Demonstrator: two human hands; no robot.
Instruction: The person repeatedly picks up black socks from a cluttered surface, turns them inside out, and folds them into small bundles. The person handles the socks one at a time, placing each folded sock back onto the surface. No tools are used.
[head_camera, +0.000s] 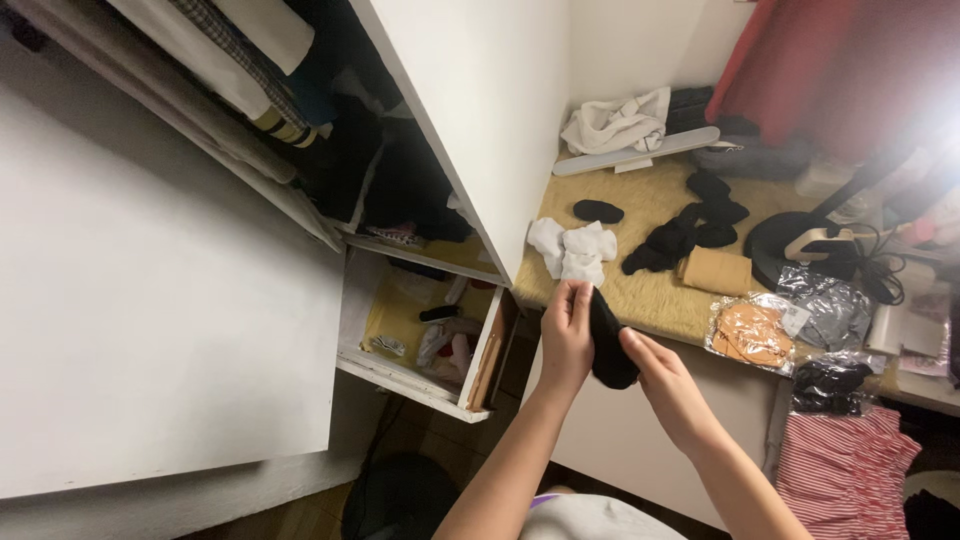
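Two hands were up, the left hand (566, 335) and the right hand (660, 375), with one black sock (606, 342) between them. One open drawer (420, 345) showed below. On the yellow top (650, 290) sat one pile of white socks (575, 248), one tan folded piece (715, 270), and three clear packets (790, 330). The black socks there (690, 225) bunched together, too tangled to count.

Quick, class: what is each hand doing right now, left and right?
Left hand: closed on the upper end of the black sock.
Right hand: gripping the same black sock lower down.
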